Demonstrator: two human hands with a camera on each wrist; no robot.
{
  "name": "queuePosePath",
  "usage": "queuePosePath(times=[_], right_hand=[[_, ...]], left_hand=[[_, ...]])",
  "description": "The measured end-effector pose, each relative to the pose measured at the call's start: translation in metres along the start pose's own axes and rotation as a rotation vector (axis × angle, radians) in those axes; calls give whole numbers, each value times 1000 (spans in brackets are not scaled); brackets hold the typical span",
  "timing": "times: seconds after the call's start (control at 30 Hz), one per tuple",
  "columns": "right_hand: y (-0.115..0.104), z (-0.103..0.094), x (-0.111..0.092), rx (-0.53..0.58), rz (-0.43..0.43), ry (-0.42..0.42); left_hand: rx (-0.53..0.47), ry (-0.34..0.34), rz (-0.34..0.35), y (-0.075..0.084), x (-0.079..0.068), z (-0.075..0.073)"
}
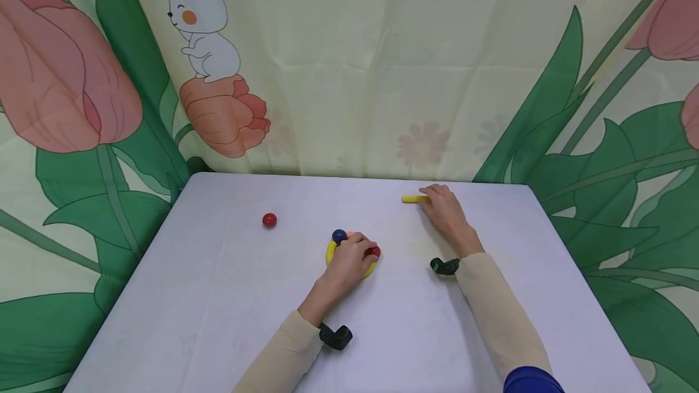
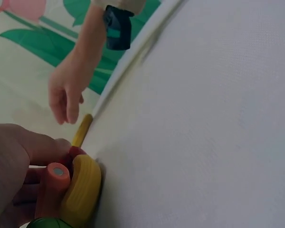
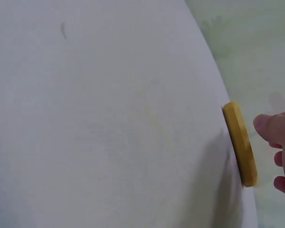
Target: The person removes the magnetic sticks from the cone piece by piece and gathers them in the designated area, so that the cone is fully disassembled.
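Note:
My left hand is over a cluster of coloured pieces in the middle of the table, its fingertips pinching a red ball. About it are yellow curved pieces, a dark blue ball and an orange rod with a metal disc in its end. Part of the cluster is hidden under the palm. Near the far edge, my right hand hovers above a yellow stick, fingers loosely bent. The right wrist view shows a gap between its thumb and the stick.
Another red ball lies apart on the left side of the white table. A green piece shows at the bottom of the left wrist view. Behind the table hangs a curtain printed with flowers and a rabbit.

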State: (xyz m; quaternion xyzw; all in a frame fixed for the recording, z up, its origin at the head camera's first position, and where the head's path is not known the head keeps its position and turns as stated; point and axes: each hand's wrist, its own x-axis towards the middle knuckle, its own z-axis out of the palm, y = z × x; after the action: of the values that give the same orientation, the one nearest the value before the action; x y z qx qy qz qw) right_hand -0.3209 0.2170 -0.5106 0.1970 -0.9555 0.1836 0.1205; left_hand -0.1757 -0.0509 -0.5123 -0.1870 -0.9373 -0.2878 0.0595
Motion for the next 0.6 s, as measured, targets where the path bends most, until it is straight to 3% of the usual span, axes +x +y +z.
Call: queuePosePath(times=[0.13,0.33,0.6], right_hand=[[-14,-2,-6,27,15,-11],[-30,-2,-19,27,21,-13],[-60,-4,-41,61,6,-31]], left_hand=[[-27,7,-20,-2,0,-3],[-65,76,-22,-11,-3,-17],[-14,182,-36,-28,-15,-25]])
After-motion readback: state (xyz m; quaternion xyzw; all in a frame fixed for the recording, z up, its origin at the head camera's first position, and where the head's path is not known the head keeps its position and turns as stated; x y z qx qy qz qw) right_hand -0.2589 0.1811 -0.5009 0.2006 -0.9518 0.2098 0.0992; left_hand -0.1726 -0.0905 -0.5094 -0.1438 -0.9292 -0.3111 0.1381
